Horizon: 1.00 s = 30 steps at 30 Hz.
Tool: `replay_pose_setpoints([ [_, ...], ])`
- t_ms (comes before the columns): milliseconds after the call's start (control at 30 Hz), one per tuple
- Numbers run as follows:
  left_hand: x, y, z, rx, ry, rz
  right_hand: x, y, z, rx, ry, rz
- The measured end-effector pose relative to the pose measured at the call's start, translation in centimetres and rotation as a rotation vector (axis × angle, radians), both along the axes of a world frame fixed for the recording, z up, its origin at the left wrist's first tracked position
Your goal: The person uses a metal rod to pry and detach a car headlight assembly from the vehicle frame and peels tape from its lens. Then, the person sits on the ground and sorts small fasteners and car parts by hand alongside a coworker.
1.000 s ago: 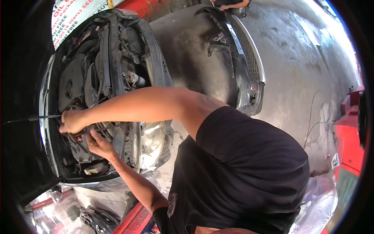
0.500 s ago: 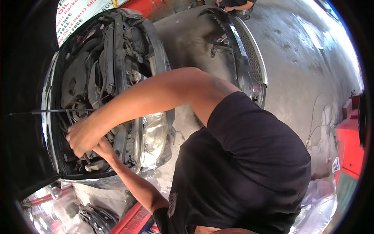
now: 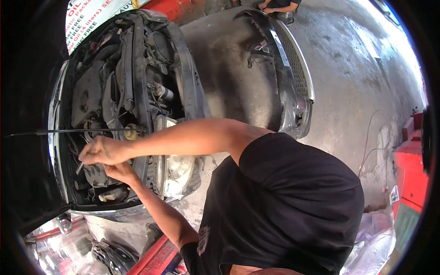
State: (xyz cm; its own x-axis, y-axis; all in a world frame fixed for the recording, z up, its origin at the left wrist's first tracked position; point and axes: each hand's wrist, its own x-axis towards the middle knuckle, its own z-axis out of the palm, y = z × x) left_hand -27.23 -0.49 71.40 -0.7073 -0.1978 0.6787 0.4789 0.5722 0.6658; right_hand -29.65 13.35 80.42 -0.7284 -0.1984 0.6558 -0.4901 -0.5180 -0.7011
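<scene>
My right hand (image 3: 103, 150) is closed over the engine bay of a car (image 3: 87, 94) with its hood up. A short metal rod-like tool (image 3: 80, 168) sticks out below its fingers; its full shape is hidden. Just below and touching or nearly touching it, my left hand (image 3: 121, 172) has its fingers pinched together. What the left fingers hold, if anything, is hidden. The thin hood prop rod (image 3: 68, 131) runs just above my right hand. Close by are a yellowish round part (image 3: 133, 132) and a pale fitting (image 3: 112, 195).
The raised dark hood (image 3: 32, 91) borders the left. A detached bumper (image 3: 288, 68) lies on the concrete floor (image 3: 348, 91). Another person's hands (image 3: 268, 8) show at the top. A red cabinet (image 3: 412, 169) stands right; plastic-wrapped items (image 3: 371, 243) lie lower right.
My right elbow has dropped and its forearm has swung down, uncovering the radiator area. The right hand has turned, and the metal tool now shows below its fingers. My left hand has shifted slightly.
</scene>
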Motion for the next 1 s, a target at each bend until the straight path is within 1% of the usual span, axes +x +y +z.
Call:
replay_pose_setpoints([
  [33,0.6,1.2,1.1,0.031,-0.052,-0.01,-1.4,-0.2,0.1,-0.031,-0.153,0.163],
  [67,0.8,2.1,1.6,0.061,-0.106,-0.02,-2.0,-0.5,0.2,-0.225,-0.343,0.38],
  [133,0.4,1.8,1.5,0.05,-0.135,-0.061,-3.8,-0.6,0.4,-0.212,-0.433,0.494],
  [167,0.1,1.8,1.5,0.045,-0.156,-0.099,-4.0,-0.5,0.7,-0.213,-0.433,0.493],
  [200,0.0,1.6,1.4,0.042,-0.158,-0.099,-4.3,-0.5,1.3,-0.06,-0.43,0.457],
  [233,0.3,2.1,1.9,-0.033,-0.09,-0.063,-4.3,-0.2,2.3,0.092,-0.425,0.419],
  [267,0.5,2.5,2.3,-0.109,-0.023,-0.025,-4.4,0.1,3.1,0.089,-0.426,0.421],
  [300,0.6,2.8,2.5,-0.111,-0.025,-0.022,-4.5,0.3,4.0,0.448,-0.185,0.194],
  [333,0.8,3.0,2.5,-0.143,-0.001,0.044,-4.6,0.4,4.5,0.796,0.067,-0.042],
  [367,0.9,3.1,2.6,-0.175,0.023,0.108,-5.0,0.5,4.7,0.836,0.182,-0.096],
  [400,1.0,3.1,2.7,-0.174,0.022,0.111,-5.8,-0.1,5.5,0.837,0.183,-0.093],
  [467,1.2,3.2,3.0,-0.27,-0.193,0.246,-9.0,-3.3,7.6,1.241,0.454,0.015],
  [500,1.6,3.7,3.5,-0.271,-0.194,0.245,-9.2,-4.6,9.2,1.494,0.539,0.018],
  [533,1.9,4.6,4.3,-0.228,-0.252,0.241,-8.9,-4.5,9.9,1.512,0.66,0.039],
  [567,2.0,5.2,4.8,-0.186,-0.307,0.236,-8.2,-4.3,10.1,1.481,0.78,0.013],
  [600,1.6,5.2,4.7,-0.187,-0.303,0.235,-7.5,-4.0,9.9,1.423,0.89,-0.021],
  [667,0.5,4.3,3.5,-0.05,-0.005,-0.023,-5.2,-1.6,8.7,1.269,1.086,-0.12],
  [700,-0.2,2.7,2.5,-0.05,-0.005,-0.022,-4.2,0.2,8.1,1.173,1.161,-0.183],
  [733,-0.8,0.3,1.1,-0.012,-0.079,-0.043,-3.3,1.8,7.2,1.076,1.222,-0.254],
  [767,-0.6,-0.2,1.2,0.027,-0.156,-0.063,-3.0,2.8,6.2,0.973,1.251,-0.322],
  [800,-0.2,-0.6,0.9,0.028,-0.157,-0.055,-2.7,3.4,5.5,0.87,1.246,-0.372],
  [833,0.5,0.9,1.9,-0.017,-0.091,-0.025,-2.4,3.9,4.6,0.777,1.234,-0.423],
  [867,0.8,1.7,2.4,-0.064,-0.027,0.002,-2.5,3.6,3.3,0.777,1.237,-0.42],
  [900,0.8,1.8,2.3,-0.065,-0.029,0.003,-2.2,3.2,1.8,0.529,0.998,-0.482],
  [933,0.6,1.8,2.1,-0.082,0.005,0.09,-1.7,3.2,1.1,0.288,0.756,-0.531],
  [967,0.5,1.9,1.9,-0.1,0.038,0.175,-0.9,3.1,0.3,0.177,0.572,-0.466],
  [1000,0.6,2.5,2.1,-0.102,0.034,0.175,-1.1,2.2,-0.8,0.176,0.566,-0.466],
])
